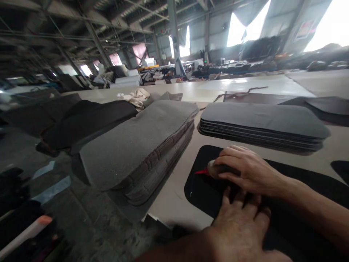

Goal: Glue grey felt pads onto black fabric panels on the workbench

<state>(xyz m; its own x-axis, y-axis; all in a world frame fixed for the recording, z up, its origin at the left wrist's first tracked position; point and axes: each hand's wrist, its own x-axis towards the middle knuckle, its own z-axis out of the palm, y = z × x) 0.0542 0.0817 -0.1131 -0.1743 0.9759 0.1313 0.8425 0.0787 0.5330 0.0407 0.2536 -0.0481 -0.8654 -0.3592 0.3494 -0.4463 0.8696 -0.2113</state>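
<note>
A black rounded panel (pixel 201 189) lies flat on the pale table. Above its left part, my right hand (pixel 245 169) is wrapped round a small bottle (pixel 212 169), whose red nozzle (pixel 201 171) points left, close to the panel's surface. My left hand (pixel 241 222) rests palm down on the same panel, fingers spread, just below my right hand. A thin, faint line shows on the panel near its left edge. My right hand hides much of the bottle.
A tall stack of grey pieces (pixel 141 138) stands left, overhanging the table's edge. Behind the panel is a neat grey stack (pixel 261 120). Dark fabric (pixel 100 116) lies at the left, cream cloth (pixel 139 96) further back. Another black piece (pixel 342 169) is at the right edge.
</note>
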